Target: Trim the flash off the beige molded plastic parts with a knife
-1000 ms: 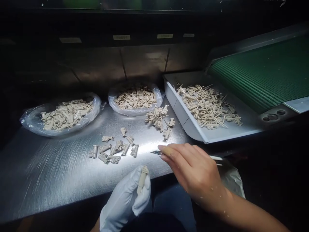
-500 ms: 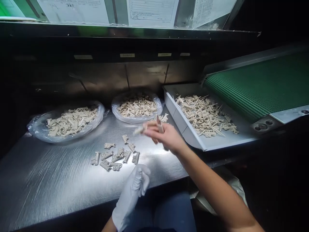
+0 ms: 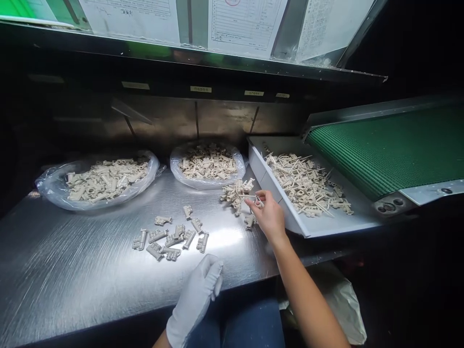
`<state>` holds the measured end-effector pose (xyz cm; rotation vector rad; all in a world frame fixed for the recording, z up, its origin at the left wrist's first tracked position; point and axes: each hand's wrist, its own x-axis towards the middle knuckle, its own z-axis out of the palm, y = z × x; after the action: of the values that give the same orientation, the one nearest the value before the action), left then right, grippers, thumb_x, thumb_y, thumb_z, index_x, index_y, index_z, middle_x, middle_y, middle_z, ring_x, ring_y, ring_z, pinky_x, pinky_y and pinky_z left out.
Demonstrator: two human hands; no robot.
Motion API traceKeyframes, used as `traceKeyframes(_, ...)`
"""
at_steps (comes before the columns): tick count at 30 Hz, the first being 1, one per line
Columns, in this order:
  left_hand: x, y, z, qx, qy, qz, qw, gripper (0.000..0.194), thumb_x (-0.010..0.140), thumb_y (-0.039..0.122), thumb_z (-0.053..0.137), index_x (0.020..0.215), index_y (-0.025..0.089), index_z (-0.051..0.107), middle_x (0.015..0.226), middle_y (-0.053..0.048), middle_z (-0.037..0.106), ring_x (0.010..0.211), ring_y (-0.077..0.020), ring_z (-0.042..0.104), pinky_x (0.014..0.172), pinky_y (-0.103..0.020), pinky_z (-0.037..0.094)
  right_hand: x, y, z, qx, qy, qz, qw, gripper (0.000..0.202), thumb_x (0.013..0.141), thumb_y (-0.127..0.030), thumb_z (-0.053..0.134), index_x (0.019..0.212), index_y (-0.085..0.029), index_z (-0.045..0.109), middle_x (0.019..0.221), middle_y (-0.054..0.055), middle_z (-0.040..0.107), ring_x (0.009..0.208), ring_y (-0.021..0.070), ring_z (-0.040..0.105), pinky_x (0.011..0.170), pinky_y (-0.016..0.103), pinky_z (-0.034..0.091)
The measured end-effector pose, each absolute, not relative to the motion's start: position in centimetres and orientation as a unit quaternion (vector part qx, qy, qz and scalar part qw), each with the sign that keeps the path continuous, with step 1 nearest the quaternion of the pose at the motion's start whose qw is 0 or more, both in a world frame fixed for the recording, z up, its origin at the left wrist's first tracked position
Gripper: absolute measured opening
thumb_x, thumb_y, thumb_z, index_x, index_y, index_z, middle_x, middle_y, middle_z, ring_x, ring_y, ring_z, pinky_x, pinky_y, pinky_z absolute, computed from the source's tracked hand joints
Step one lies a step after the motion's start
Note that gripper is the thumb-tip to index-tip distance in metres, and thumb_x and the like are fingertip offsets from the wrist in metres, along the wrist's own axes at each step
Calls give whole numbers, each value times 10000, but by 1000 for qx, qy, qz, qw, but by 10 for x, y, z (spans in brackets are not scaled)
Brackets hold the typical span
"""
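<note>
My right hand (image 3: pixel 270 217), bare, reaches to a small heap of beige plastic parts (image 3: pixel 235 194) beside the white tray. Its thumb and fingers pinch a thin beige plastic piece (image 3: pixel 249 196) at the edge of that heap. My left hand (image 3: pixel 199 290), in a white glove, rests by the table's near edge with its fingers curled closed; whatever is inside them is hidden. In front of it, several loose beige tube-shaped parts (image 3: pixel 176 237) lie scattered on the metal table (image 3: pixel 90 270). One more loose part (image 3: pixel 250 221) lies just under my right hand.
Two plastic-lined round containers stand at the back, a left one (image 3: pixel 58 200) and a middle one (image 3: pixel 203 184), both full of beige parts. A white tray (image 3: pixel 279 198) holds parts with thin sticks, below the end of a green conveyor belt (image 3: pixel 384 150).
My right hand has moved down and right, from above the table to the small heap by the tray. My left hand stays near the table edge. The camera view has tilted slightly.
</note>
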<state>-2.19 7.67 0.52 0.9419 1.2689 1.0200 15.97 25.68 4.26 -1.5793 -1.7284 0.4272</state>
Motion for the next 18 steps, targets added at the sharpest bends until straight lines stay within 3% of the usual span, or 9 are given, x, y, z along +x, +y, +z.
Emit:
traceKeyframes(3, -21, 76, 4, 406, 548, 435, 589, 463, 1012, 617, 499, 749, 235, 505, 548, 83, 466, 509, -135, 376, 582, -290, 337, 162, 257, 29, -625, -664, 156, 380, 686, 882, -784, 537, 1151, -161, 636, 960, 144, 739, 741, 282, 693, 659, 349, 453)
traceKeyframes(7, -20, 77, 5, 403, 551, 437, 585, 475, 998, 637, 509, 744, 236, 498, 543, 86, 458, 510, -136, 369, 584, -289, 337, 165, 256, 26, -602, -674, 168, 393, 547, 903, -718, 565, 885, -191, 712, 866, 139, 764, 772, 292, 711, 672, 351, 484)
traceKeyframes(9, -21, 77, 8, 401, 550, 440, 586, 481, 995, 643, 513, 742, 234, 498, 540, 87, 454, 509, -136, 365, 586, -287, 339, 168, 248, 33, -583, -676, 177, 414, 512, 934, -662, 565, 828, -188, 728, 855, 137, 780, 771, 287, 719, 683, 353, 513)
traceKeyframes(15, -18, 80, 25, 390, 534, 467, 588, 478, 1009, 645, 491, 775, 228, 520, 644, 61, 476, 584, -149, 389, 603, -277, 350, 168, 180, 70, -483, -698, 212, 485, 244, 974, -416, 677, 926, -203, 786, 913, 78, 819, 833, 241, 769, 729, 320, 603)
traceKeyframes(18, -9, 78, 35, 395, 515, 479, 590, 490, 936, 686, 596, 768, 230, 530, 677, 54, 473, 633, -162, 406, 637, -286, 371, 162, 146, 79, -410, -735, 225, 491, 141, 968, -303, 707, 894, -223, 797, 850, 48, 818, 737, 202, 770, 645, 277, 607)
